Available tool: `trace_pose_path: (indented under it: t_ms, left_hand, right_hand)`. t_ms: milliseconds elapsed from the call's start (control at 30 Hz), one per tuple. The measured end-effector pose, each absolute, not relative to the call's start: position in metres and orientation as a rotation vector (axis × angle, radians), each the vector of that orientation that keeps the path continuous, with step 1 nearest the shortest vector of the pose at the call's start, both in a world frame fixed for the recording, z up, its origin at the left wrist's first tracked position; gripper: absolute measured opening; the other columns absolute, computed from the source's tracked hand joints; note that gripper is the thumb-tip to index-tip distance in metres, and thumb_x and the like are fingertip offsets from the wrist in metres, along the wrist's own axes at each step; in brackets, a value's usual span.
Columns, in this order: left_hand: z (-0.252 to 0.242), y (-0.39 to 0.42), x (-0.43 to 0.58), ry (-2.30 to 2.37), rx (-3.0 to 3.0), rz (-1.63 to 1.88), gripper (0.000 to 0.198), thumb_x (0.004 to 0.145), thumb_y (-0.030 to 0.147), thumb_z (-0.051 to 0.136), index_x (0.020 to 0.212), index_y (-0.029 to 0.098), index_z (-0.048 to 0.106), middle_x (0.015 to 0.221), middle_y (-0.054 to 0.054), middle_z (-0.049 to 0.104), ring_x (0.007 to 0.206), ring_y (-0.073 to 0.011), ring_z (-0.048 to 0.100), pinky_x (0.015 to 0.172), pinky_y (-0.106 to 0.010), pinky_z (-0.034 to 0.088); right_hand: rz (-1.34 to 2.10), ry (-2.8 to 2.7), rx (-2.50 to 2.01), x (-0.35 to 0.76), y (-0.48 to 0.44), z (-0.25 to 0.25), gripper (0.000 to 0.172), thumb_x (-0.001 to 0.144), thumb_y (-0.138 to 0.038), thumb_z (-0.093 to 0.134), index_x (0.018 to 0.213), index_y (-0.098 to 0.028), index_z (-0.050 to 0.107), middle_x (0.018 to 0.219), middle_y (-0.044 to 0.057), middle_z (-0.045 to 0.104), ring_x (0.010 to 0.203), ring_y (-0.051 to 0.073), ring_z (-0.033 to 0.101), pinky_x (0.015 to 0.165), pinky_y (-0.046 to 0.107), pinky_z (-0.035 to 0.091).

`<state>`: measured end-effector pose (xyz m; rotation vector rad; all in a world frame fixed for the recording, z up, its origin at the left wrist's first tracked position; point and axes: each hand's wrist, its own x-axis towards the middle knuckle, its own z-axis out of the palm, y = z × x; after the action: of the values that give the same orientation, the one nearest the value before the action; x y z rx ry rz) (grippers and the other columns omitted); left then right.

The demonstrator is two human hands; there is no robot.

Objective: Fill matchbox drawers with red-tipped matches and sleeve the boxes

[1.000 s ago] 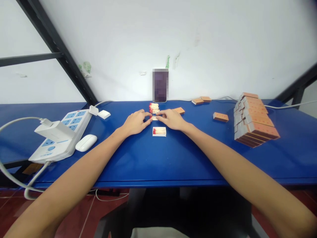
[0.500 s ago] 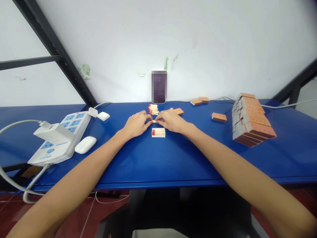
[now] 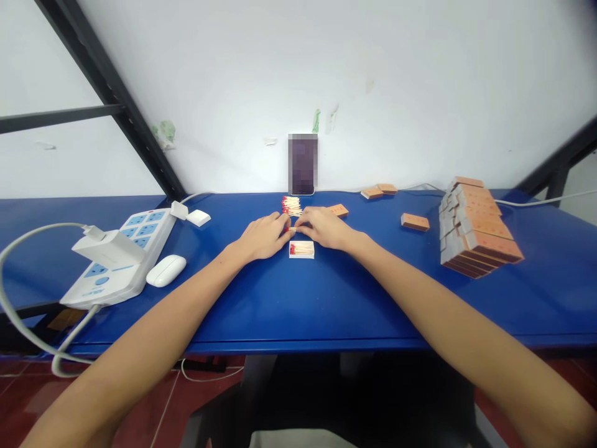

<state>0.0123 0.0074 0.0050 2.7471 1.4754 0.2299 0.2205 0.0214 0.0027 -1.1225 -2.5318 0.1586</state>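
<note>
Blue and glossy under a plain white wall, the counter [image 3: 280, 311] is carrying everything here, and at its middle the left hand [image 3: 262, 237] and the right hand [image 3: 326, 228] are meeting fingertip to fingertip. The likeliest slip, as I am judging it, is that the small bundle of matches [image 3: 291, 229] pinched between them is fanning out or dropping sticks, because so thin a bundle is being held only at its ends. The sticks could also be going crooked over the open tray [image 3: 301, 249] lying just on the near side of the fingers, already partly filled with red-tipped sticks. A careless wrist could be sweeping the loose pile of matches [image 3: 291, 205] lying just beyond the fingertips. Both hands are resting low on the counter with the fingers curled nearly closed, thumbs and forefingers pressing on the bundle from either side. How many sticks they are gripping is too small to tell. Just past the right hand a matchbox sleeve [image 3: 338, 210] is lying flat. Further behind the pile a phone [image 3: 303, 163] is leaning upright against the wall. Well off to the right a stack of matchboxes [image 3: 476, 227] is sitting with a single matchbox [image 3: 415, 221] between it and the hands, and well off to the left a power strip [image 3: 121, 261] and a white case [image 3: 165, 270] are lying side by side.
</note>
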Motion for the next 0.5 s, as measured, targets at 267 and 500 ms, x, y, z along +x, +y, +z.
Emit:
trace_pose_path:
  t_ms: [267, 500]
  left_hand:
    - [0.009, 0.003, 0.020, 1.469, 2.820, 0.085, 0.031, 0.107, 0.036, 0.031, 0.109, 0.016, 0.055, 0.113, -0.015, 0.065, 0.102, -0.0308, 0.066, 0.082, -0.041, 0.050]
    - [0.013, 0.003, 0.019, 1.461, 2.784, 0.045, 0.032, 0.107, 0.037, 0.031, 0.107, 0.016, 0.055, 0.111, -0.016, 0.066, 0.104, -0.0313, 0.064, 0.083, -0.040, 0.049]
  right_hand:
    - [0.163, -2.637, -1.104, 0.218, 0.019, 0.009, 0.024, 0.102, -0.024, 0.052, 0.097, -0.013, 0.073, 0.100, 0.012, 0.070, 0.091, 0.020, 0.061, 0.080, 0.030, 0.040]
    - [0.213, -2.700, -1.182, 0.217, 0.014, 0.015, 0.025, 0.105, -0.027, 0.044, 0.095, -0.016, 0.063, 0.099, 0.011, 0.068, 0.087, 0.020, 0.059, 0.076, 0.029, 0.037]
